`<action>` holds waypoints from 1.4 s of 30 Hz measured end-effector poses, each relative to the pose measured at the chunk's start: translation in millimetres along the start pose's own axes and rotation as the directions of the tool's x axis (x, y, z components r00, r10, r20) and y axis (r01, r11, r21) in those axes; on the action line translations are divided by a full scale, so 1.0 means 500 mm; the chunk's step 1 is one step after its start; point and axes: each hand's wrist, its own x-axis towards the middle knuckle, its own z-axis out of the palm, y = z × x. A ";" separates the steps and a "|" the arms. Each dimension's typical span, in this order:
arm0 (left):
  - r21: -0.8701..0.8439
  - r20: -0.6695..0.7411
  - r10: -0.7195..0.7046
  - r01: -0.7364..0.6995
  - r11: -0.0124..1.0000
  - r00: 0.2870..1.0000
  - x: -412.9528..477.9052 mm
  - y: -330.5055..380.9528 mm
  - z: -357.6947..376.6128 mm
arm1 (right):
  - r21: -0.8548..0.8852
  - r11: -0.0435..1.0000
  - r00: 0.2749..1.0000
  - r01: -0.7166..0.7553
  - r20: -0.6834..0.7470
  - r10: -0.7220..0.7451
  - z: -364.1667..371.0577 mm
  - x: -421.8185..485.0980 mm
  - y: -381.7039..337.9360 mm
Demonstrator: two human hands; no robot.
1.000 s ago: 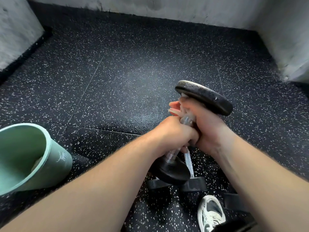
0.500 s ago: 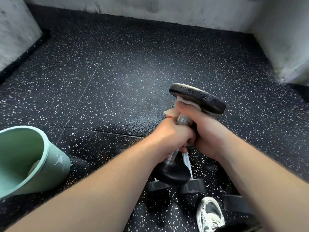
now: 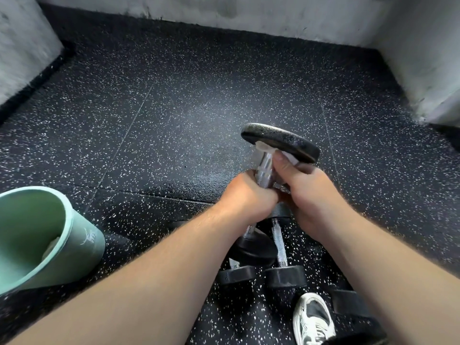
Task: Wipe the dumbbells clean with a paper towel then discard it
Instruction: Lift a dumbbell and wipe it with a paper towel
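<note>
**Right grip** (image 3: 306, 192): closed. It is curling round the top of the bar and pinching a paper towel (image 3: 290, 158) against the metal, just under the upper plate. White edges of the towel are showing on both sides of the bar.

**Left grip** (image 3: 249, 195): closed. It is wrapping the middle of the bar, touching the right grip, and steadying the weight.

**Held dumbbell** (image 3: 281, 143): it is being carried clear of the floor (image 3: 199, 95) and tilted, with the upper plate leaning away and the lower plate hanging just above the others.

**Step in hand (judged):** wiping is under way at the joint of bar and upper plate. The next move is probably calling for the towel to be twisted round the bar or drawn down it while the left grip is holding firm. The plates would follow.

**Spare dumbbells** (image 3: 286, 275): they are lying side by side at the near edge of the floor, directly beneath the hands. Whether they are wiped cannot be told.

**Bin** (image 3: 82, 235): green, sitting toward the near left edge and well apart from the weights. It is likely waiting for the towel.

**Shoe** (image 3: 313, 319): white and black, resting at the near edge beside the spare dumbbells.
</note>
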 end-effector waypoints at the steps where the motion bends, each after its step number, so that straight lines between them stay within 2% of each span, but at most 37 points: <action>1: -0.013 0.004 0.007 -0.007 1.000 1.000 -0.001 0.002 -0.002 | 0.045 0.999 0.999 -0.024 0.034 0.022 -0.002 0.000 0.000; 4: -0.060 0.058 -0.002 0.005 0.998 0.998 -0.012 0.015 -0.009 | 0.111 0.992 0.979 -0.062 0.201 0.039 -0.008 -0.005 -0.009; 8: -0.104 0.141 -0.006 0.020 0.994 0.990 -0.022 0.018 -0.004 | 0.092 0.992 0.921 -0.081 0.387 0.039 -0.014 -0.006 -0.010; 13: -0.017 0.108 0.029 -0.027 0.999 0.994 -0.011 0.012 -0.006 | 0.066 0.991 0.920 -0.120 0.383 0.086 -0.012 -0.009 -0.010; 17: -0.044 0.107 0.016 -0.011 0.999 0.994 -0.016 0.016 -0.005 | 0.044 0.986 0.910 -0.159 0.393 0.129 -0.007 -0.017 -0.024; 21: -0.088 0.135 0.011 0.001 0.996 0.991 -0.027 0.026 -0.003 | 0.037 0.993 0.947 -0.113 0.305 0.096 0.000 -0.017 -0.020; 23: -0.086 0.160 0.006 0.008 0.996 0.987 -0.029 0.029 -0.003 | 0.059 0.994 0.956 -0.095 0.284 0.074 -0.008 -0.009 -0.012; 26: -0.150 0.219 0.018 0.015 0.989 0.976 -0.034 0.034 -0.009 | 0.058 0.994 0.942 -0.091 0.330 0.067 -0.013 -0.008 -0.012; 31: -0.185 0.400 0.085 -0.010 0.983 0.912 -0.046 0.036 -0.022 | 0.004 0.994 0.911 -0.110 0.399 0.099 -0.025 -0.012 -0.016; 33: -0.143 0.421 0.099 -0.041 0.989 0.901 -0.043 0.032 -0.020 | -0.014 0.992 0.922 -0.126 0.368 0.122 -0.026 -0.013 -0.018; 37: -0.030 0.357 0.093 -0.088 0.996 0.929 -0.041 0.026 -0.006 | -0.032 0.993 0.970 -0.116 0.211 0.120 -0.017 -0.014 -0.009; 42: -0.020 0.319 0.094 -0.093 0.996 0.943 -0.038 0.027 -0.002 | -0.106 0.991 0.997 -0.077 -0.024 0.075 0.000 -0.008 -0.002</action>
